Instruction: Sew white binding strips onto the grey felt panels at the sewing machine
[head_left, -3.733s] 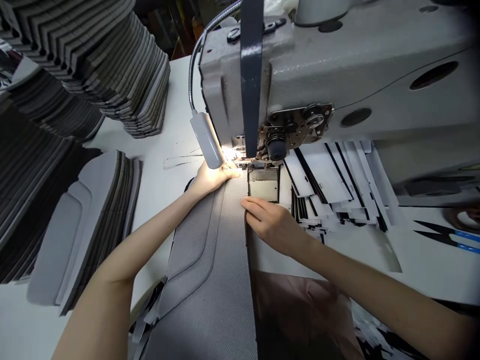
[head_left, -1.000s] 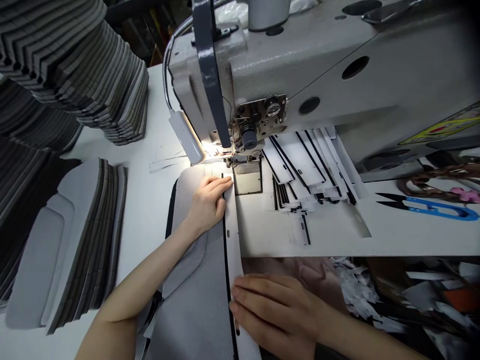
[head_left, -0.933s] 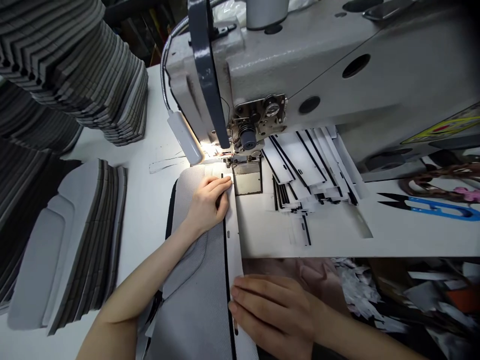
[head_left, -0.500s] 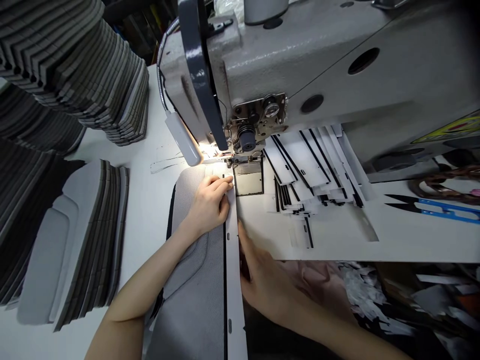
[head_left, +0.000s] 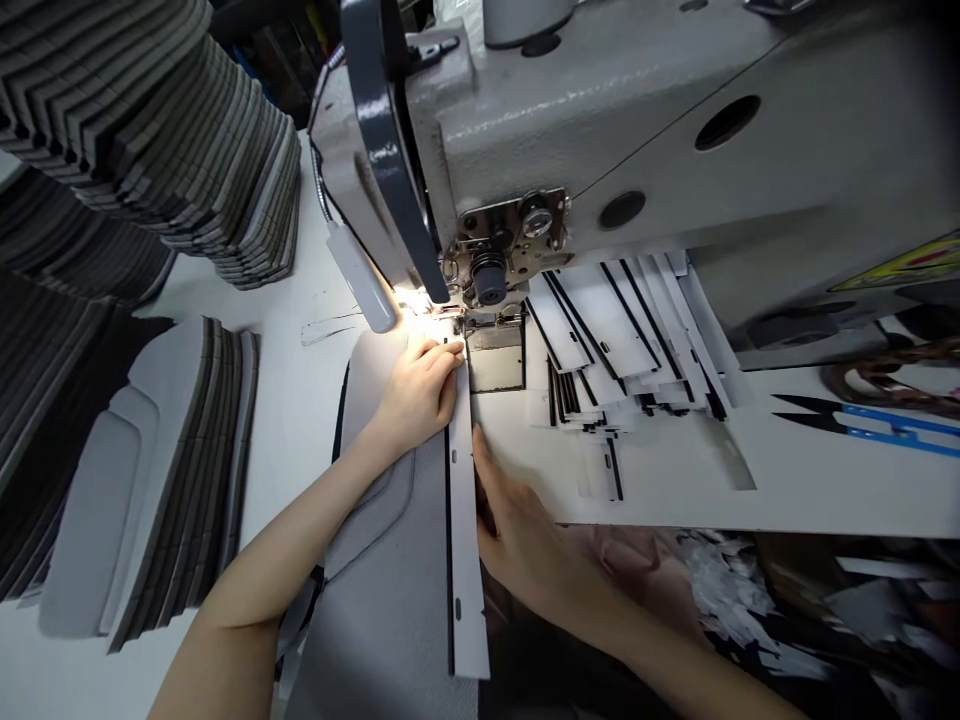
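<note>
Under the left hand (head_left: 420, 395), fingers together, a white strip (head_left: 463, 520) is held on gray fabric (head_left: 397, 600), its length running nearward. Its right edge is met by the half-spread right hand (head_left: 529, 545).

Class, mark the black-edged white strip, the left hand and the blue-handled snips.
White strip (head_left: 466, 540): head view, on its face between two slots.
Left hand (head_left: 417, 395): head view, on the back of the hand.
Snips (head_left: 870, 435): head view, on the lower blue handle.
</note>
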